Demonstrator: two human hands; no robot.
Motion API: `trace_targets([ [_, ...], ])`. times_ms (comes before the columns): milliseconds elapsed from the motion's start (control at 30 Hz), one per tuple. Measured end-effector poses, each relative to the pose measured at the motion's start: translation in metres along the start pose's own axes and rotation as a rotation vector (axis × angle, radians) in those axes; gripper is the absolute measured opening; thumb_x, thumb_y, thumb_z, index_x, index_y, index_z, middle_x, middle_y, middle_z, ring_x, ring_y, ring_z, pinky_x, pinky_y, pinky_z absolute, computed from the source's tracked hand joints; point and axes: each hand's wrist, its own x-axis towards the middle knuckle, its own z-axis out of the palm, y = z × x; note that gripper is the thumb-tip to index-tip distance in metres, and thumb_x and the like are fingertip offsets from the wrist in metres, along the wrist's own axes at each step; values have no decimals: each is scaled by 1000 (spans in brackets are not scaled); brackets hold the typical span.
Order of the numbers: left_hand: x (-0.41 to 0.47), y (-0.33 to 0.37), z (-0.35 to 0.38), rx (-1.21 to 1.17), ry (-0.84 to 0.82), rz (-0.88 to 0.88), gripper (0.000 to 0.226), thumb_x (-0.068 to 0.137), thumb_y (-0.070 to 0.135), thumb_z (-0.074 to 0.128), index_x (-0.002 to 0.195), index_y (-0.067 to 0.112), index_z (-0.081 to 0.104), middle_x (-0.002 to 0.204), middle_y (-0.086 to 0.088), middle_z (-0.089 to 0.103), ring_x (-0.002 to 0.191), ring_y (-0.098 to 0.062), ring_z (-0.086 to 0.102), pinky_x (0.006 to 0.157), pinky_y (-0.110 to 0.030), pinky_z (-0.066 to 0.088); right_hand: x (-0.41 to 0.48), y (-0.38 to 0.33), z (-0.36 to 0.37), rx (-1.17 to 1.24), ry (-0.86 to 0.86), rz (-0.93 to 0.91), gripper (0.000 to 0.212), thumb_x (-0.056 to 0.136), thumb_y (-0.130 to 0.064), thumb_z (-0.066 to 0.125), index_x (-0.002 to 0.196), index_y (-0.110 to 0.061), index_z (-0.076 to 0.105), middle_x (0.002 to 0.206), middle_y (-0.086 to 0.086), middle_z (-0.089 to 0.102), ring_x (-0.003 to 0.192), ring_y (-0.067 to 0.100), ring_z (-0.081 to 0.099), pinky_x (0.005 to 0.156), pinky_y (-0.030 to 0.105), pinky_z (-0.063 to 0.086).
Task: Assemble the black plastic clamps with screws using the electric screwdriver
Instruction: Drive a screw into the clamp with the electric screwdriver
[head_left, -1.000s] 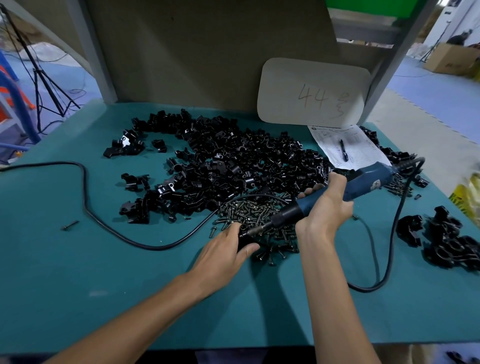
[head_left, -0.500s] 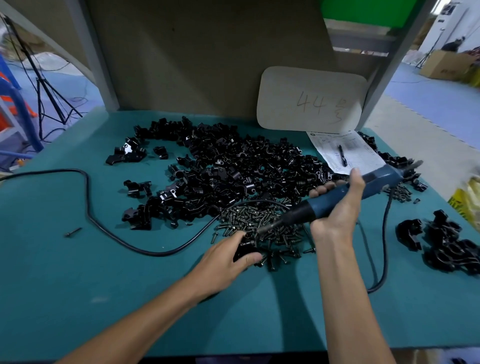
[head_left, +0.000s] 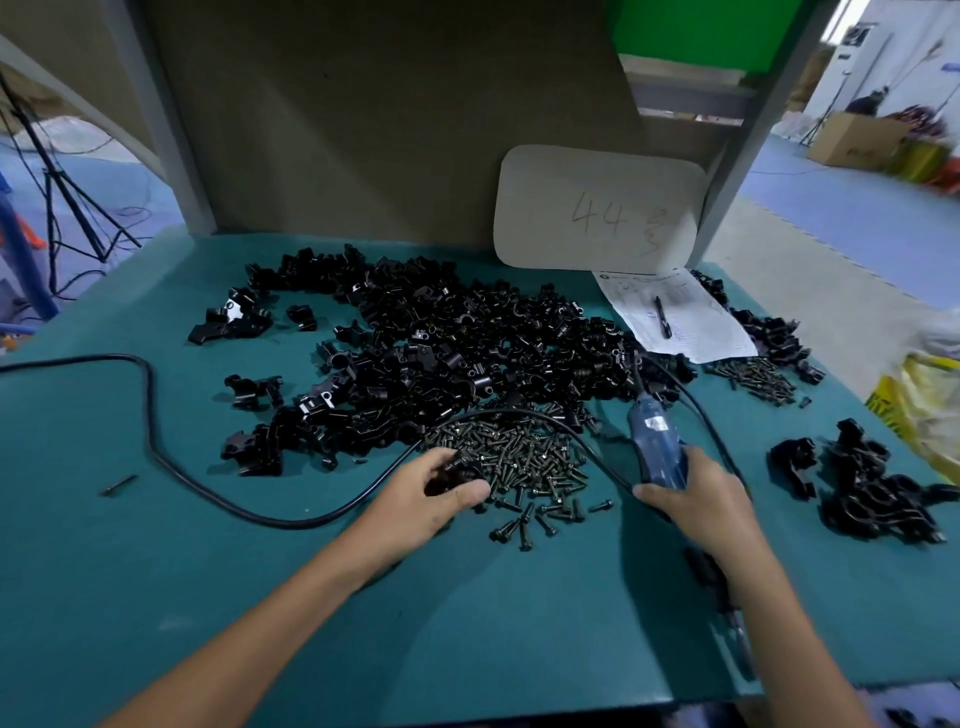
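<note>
Gripping screwdriver (head_left: 655, 441) (right hand (head_left: 693, 501)), clamp (head_left: 451, 475) (left hand (head_left: 426, 499))

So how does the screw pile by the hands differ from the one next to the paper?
The near screw pile is larger, the far screw pile smaller. A black cable arches over the near pile; none crosses the far pile. The left hand, gripping a black clamp, is at the near pile; no hand touches the far one. Both are dark screws on the green table.
</note>
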Motion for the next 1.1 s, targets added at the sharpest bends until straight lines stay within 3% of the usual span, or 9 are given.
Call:
trace_targets([
  [133, 1, 3, -1, -55, -57, -16, 64, 64, 70, 81, 117, 42, 61, 104, 14, 74, 97, -12, 69, 77, -23, 53, -7, -8, 10, -196, 159, -69, 75, 85, -44, 81, 145, -12, 48, 140, 20, 48, 125, 42, 40, 107, 48, 35],
  [200, 1, 8, -2, -27, -78, -39, 61, 64, 62, 86, 116, 46, 60, 108, 24, 70, 98, 1, 68, 77, -17, 50, -19, -24, 19, -118, 259, -273, 61, 88, -38, 79, 140, -16, 56, 128, 14, 52, 118, 35, 44, 101, 44, 39],
  [267, 1, 11, 0, 70, -49, -42, 60, 66, 54, 87, 116, 51, 54, 113, 23, 66, 98, 7, 65, 74, -12, 47, -30, -41, 34, -31, 162, -416, 39, 96, -36, 69, 131, -21, 62, 110, 0, 55, 103, 20, 50, 87, 31, 43],
  [400, -4, 13, 7, 274, 40, -53, 60, 69, 59, 79, 108, 51, 34, 113, 17, 59, 94, -2, 63, 73, -26, 50, -33, -61, 58, -104, 44, -474, 23, 104, -31, 56, 123, -19, 62, 104, 2, 59, 96, 22, 60, 79, 36, 51],
  [500, -7, 11, 8, 375, 30, 14, 50, 69, 69, 73, 108, 50, 48, 106, 19, 67, 93, 2, 65, 81, -29, 56, -29, -66, 62, -164, 45, -466, 17, 106, -25, 52, 118, -14, 58, 104, 5, 61, 93, 26, 60, 78, 37, 50],
  [667, -3, 4, 11, 531, 82, 249, 39, 94, 60, 47, 83, 23, 52, 75, 4, 56, 65, -5, 49, 57, -25, 37, -30, -73, 62, -302, 29, -483, 12, 103, -9, 48, 113, -12, 55, 105, 7, 63, 92, 27, 62, 77, 37, 49],
  [767, -1, -5, 10, 554, 104, 297, 33, 98, 58, 44, 86, 29, 54, 78, 10, 57, 72, -6, 52, 60, -22, 39, -32, -70, 56, -51, 48, -450, 9, 105, -18, 49, 107, -15, 57, 95, 0, 65, 84, 22, 62, 77, 38, 50],
  [900, 0, -13, 8, 544, 139, 275, 55, 91, 68, 47, 135, 39, 57, 116, 19, 64, 92, 2, 57, 76, -17, 45, -43, -73, 53, 650, -131, -311, 6, 105, -16, 52, 102, -20, 56, 82, -1, 72, 73, 16, 68, 65, 33, 57],
  [1100, 0, -14, 7, 522, 146, 301, 52, 89, 64, 50, 135, 40, 58, 113, 17, 65, 99, 7, 57, 80, -8, 42, -54, -81, 69, 1056, -301, -271, 8, 101, -15, 63, 105, -12, 70, 79, -2, 70, 76, 15, 66, 69, 27, 57],
])
